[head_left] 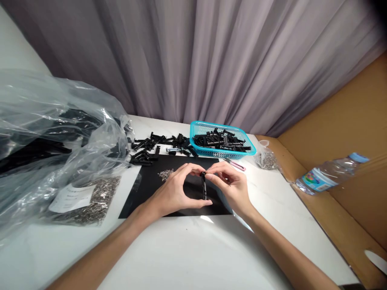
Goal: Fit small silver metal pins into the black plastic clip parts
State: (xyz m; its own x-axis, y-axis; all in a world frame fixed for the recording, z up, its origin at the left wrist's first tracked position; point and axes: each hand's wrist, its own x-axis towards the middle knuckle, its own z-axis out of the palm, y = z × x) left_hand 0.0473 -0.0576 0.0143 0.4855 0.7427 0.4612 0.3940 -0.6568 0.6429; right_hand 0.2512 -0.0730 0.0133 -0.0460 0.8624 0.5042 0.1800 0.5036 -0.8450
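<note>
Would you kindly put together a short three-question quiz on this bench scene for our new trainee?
1. True or false: the blue basket holds black pieces.
2. What lies beneath the small pile of metal pieces? A: bare cardboard. B: a black mat. C: a paper label.
3. Which hand spans the held black part from end to end between thumb and fingers?

Key: 1. True. 2. B. 3. The left hand.

Workshop-like table (pixel 169 249) with basket (pixel 223 154) of black parts (pixel 222 140)
</note>
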